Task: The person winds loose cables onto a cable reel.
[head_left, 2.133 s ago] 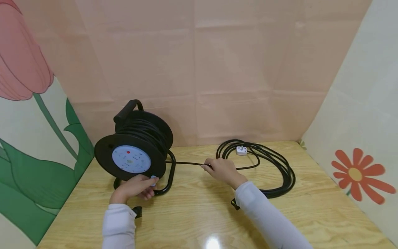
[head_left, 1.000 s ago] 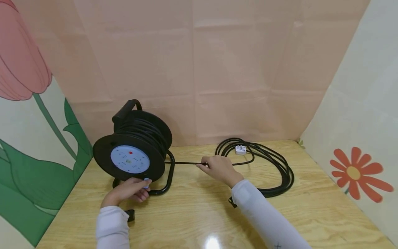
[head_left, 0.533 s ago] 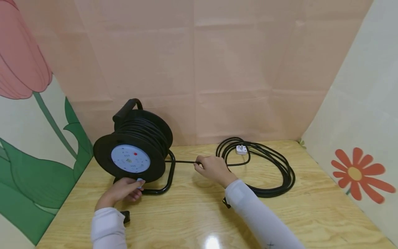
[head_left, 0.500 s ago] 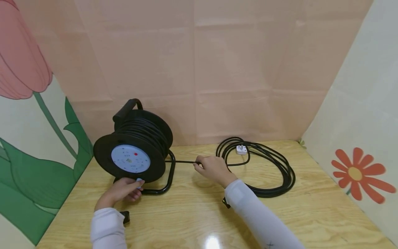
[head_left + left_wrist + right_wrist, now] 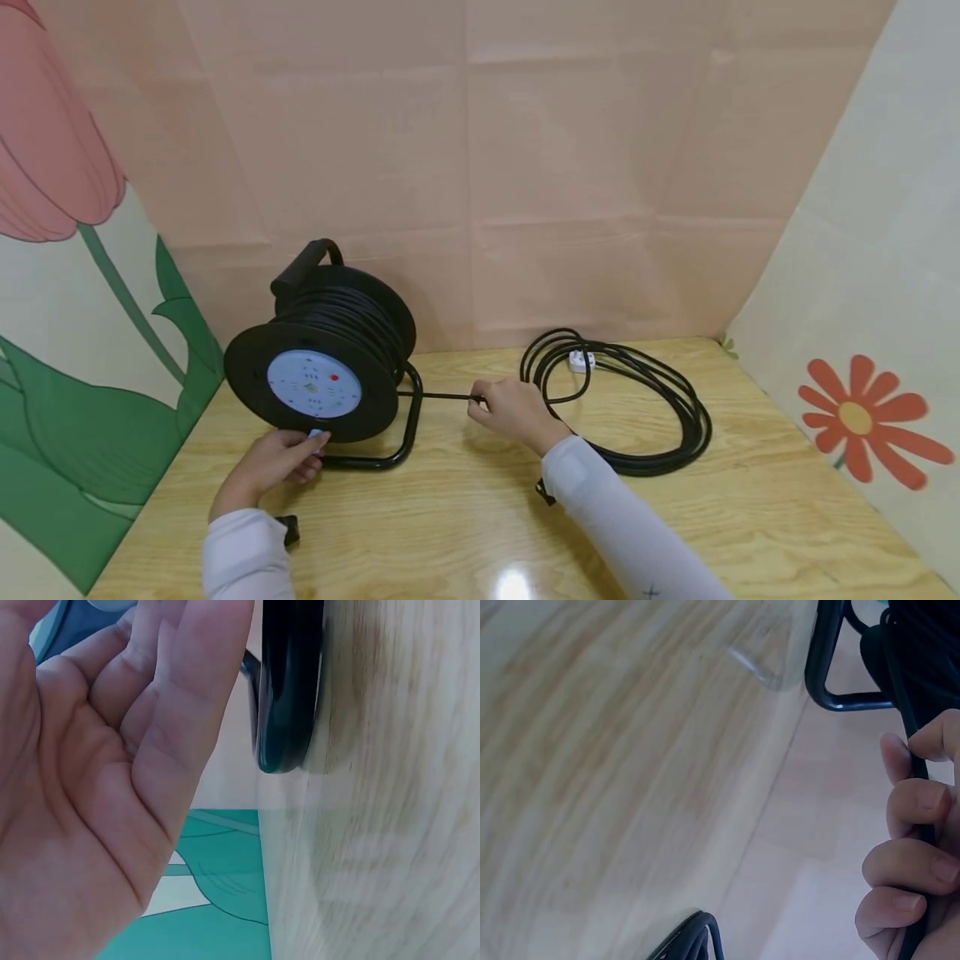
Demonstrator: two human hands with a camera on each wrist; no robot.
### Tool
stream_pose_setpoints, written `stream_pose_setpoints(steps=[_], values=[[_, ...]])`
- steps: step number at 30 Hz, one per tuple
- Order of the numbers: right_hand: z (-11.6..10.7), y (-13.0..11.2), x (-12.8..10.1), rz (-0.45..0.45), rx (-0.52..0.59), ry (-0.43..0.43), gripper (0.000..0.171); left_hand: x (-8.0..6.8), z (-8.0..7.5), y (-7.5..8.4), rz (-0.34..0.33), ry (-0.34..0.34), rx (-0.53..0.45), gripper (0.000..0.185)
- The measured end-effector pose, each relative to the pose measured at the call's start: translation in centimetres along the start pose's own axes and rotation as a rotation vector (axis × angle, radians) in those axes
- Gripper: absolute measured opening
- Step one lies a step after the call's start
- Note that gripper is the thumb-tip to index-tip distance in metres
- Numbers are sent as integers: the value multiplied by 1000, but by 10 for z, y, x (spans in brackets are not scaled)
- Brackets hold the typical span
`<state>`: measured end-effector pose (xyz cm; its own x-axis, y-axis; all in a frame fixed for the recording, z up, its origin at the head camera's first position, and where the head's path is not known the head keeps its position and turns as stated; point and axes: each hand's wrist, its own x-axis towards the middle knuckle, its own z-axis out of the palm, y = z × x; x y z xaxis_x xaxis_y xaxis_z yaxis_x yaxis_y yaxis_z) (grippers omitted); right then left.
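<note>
cable (image 5: 448, 397) runs straight rightward from the reel (image 5: 322, 367).

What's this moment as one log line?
left hand: holds blue knob; right hand: grips black cable; reel: on table; white plug: amid loose coil

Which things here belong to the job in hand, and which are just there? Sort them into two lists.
Likely in the job:
cable reel, its blue knob pinched by the left hand
black cable, gripped by the right hand
white plug by the coiled part

Just surroundings:
wooden table
pink backdrop
tulip picture
red flower picture
</note>
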<state>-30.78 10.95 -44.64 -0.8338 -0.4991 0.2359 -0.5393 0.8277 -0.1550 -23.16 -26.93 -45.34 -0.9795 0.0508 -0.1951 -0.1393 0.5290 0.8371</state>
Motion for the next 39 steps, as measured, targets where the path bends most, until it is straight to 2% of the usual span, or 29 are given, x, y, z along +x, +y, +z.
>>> stream_pose_setpoints(steps=[4, 8, 11, 14, 18, 21, 25, 28, 32, 39], values=[[2, 4, -1, -12, -38, 48, 31, 1, -3, -5, 2, 16, 5, 51], [1, 9, -3, -117, -59, 131, 36, 1, -6, -8, 4, 28, 8, 52], [-2, 12, -6, -227, -93, 228, 34, 1, -6, -7, 3, 30, 0, 53], [-5, 17, -8, -292, -139, 361, 39, 1, -6, -7, 1, 31, -10, 53], [-7, 25, -10, -289, -193, 506, 46, 1, -6, -8, -2, 32, -24, 54], [-9, 33, -11, -212, -188, 557, 50, 0, -7, -9, 3, 44, -21, 55], [-15, 45, -14, -79, -120, 555, 49, -3, -11, -11, -1, 87, -8, 55], [-19, 48, -16, -36, -83, 509, 44, -6, -14, -11, -13, 119, 2, 58], [-18, 46, -18, -48, -41, 447, 35, -10, -19, -11, -35, 169, 19, 64], [-13, 35, -16, -105, -18, 416, 17, -14, -24, -10, -49, 258, -7, 69]])
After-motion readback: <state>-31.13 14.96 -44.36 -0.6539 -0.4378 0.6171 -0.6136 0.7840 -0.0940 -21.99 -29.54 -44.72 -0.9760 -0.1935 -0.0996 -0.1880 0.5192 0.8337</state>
